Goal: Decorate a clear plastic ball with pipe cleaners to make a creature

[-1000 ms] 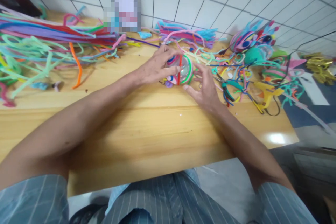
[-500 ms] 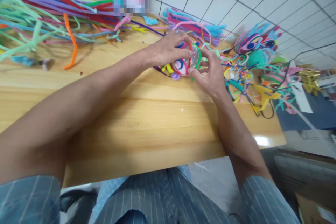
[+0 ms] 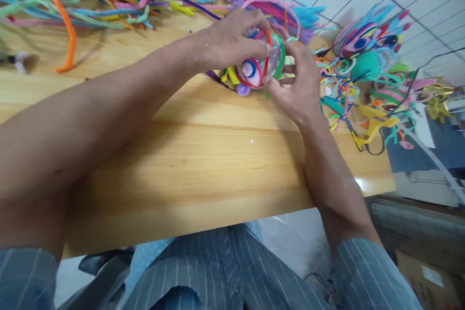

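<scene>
half-curled left hand (image 3: 236, 38) grips clear ornament (image 3: 275, 57); part-curled right hand (image 3: 301, 81) pinches its right edge; uneven squeezing could shift green band (image 3: 283, 60).

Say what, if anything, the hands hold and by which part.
The left hand holds a clear rounded piece with fuzzy red and green bands by its red-banded middle; the right hand, by its green-banded end.
</scene>
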Action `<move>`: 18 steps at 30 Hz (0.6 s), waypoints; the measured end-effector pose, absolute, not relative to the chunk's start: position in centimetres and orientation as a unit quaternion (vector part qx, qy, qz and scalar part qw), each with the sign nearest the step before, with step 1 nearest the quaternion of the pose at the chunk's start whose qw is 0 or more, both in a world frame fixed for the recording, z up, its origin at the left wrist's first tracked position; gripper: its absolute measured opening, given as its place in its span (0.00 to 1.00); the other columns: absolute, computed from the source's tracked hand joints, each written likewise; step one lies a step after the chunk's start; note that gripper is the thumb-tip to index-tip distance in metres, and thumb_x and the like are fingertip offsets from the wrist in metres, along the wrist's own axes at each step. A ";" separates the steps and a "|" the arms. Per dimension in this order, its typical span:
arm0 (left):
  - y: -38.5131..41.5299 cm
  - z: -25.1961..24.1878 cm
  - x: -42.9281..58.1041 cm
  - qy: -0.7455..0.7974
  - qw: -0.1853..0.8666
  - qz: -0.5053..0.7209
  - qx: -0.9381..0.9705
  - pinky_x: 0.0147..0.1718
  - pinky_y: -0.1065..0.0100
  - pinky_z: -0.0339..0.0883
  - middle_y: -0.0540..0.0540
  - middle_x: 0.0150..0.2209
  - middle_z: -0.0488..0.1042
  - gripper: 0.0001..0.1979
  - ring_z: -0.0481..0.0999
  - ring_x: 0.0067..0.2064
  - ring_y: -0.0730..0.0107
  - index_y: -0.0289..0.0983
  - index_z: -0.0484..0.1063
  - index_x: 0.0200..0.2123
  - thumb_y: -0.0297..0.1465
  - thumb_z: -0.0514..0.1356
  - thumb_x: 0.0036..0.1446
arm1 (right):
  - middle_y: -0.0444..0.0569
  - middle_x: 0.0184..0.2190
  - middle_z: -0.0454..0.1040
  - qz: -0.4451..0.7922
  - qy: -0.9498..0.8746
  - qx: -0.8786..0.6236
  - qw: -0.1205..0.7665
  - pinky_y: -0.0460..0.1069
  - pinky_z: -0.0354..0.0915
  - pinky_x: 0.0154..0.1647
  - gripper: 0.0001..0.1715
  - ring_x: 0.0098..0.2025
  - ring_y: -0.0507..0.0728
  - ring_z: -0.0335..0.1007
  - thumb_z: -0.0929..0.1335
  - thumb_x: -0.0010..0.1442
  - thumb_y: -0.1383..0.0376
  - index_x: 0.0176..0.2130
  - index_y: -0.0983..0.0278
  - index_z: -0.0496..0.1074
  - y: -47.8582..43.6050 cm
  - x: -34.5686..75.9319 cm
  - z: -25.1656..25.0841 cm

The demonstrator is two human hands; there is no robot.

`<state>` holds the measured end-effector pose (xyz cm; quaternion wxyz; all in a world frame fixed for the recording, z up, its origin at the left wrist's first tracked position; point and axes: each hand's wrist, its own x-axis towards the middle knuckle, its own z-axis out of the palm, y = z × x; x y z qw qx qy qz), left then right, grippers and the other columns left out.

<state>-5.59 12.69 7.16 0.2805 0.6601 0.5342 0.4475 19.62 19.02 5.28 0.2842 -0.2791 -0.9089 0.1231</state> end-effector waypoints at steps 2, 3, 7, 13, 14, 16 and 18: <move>12.4 7.4 -5.3 0.555 0.239 0.411 0.682 0.64 0.54 0.67 0.41 0.60 0.82 0.23 0.77 0.62 0.50 0.36 0.84 0.59 0.33 0.68 0.62 | 0.55 0.72 0.76 0.131 -0.909 -0.284 0.274 0.75 0.84 0.60 0.44 0.70 0.78 0.77 0.78 0.66 0.43 0.75 0.43 0.68 19.0 19.8 5.4; 12.2 7.6 -5.2 0.568 0.221 0.392 0.689 0.64 0.55 0.67 0.40 0.63 0.81 0.25 0.78 0.64 0.51 0.34 0.82 0.63 0.32 0.67 0.64 | 0.54 0.73 0.76 0.137 -0.909 -0.284 0.272 0.76 0.84 0.60 0.45 0.71 0.78 0.76 0.78 0.66 0.42 0.75 0.42 0.67 19.0 19.9 5.4; 12.1 7.9 -5.0 0.593 0.210 0.374 0.681 0.67 0.55 0.66 0.40 0.66 0.79 0.27 0.76 0.68 0.49 0.35 0.81 0.66 0.31 0.67 0.64 | 0.52 0.70 0.80 0.161 -0.911 -0.261 0.277 0.78 0.80 0.67 0.46 0.77 0.78 0.69 0.77 0.66 0.37 0.75 0.41 0.67 19.2 20.2 5.3; 13.1 7.2 -5.8 0.584 0.214 0.358 0.696 0.70 0.48 0.66 0.44 0.67 0.78 0.25 0.74 0.67 0.44 0.46 0.81 0.62 0.40 0.70 0.62 | 0.47 0.73 0.77 0.216 -0.898 -0.250 0.291 0.82 0.71 0.76 0.47 0.83 0.77 0.57 0.79 0.65 0.37 0.75 0.37 0.67 19.5 20.5 4.3; 13.2 7.0 -5.9 0.577 0.211 0.365 0.700 0.71 0.47 0.65 0.44 0.66 0.79 0.25 0.74 0.67 0.43 0.46 0.81 0.61 0.40 0.69 0.62 | 0.46 0.75 0.74 0.224 -0.894 -0.253 0.294 0.82 0.70 0.76 0.48 0.83 0.78 0.56 0.80 0.64 0.38 0.75 0.37 0.67 19.4 20.5 4.1; 13.3 6.8 -6.0 0.561 0.200 0.380 0.708 0.70 0.44 0.65 0.43 0.64 0.80 0.23 0.74 0.66 0.43 0.45 0.82 0.59 0.39 0.68 0.61 | 0.44 0.79 0.69 0.231 -0.890 -0.257 0.296 0.82 0.70 0.76 0.50 0.83 0.78 0.57 0.81 0.62 0.40 0.76 0.37 0.66 19.4 20.6 3.9; 13.2 6.6 -6.0 0.548 0.188 0.384 0.719 0.71 0.44 0.65 0.44 0.64 0.81 0.22 0.75 0.66 0.44 0.46 0.82 0.58 0.40 0.68 0.61 | 0.42 0.81 0.67 0.221 -0.891 -0.263 0.297 0.81 0.74 0.73 0.51 0.82 0.78 0.59 0.82 0.62 0.42 0.76 0.35 0.66 19.2 20.7 3.8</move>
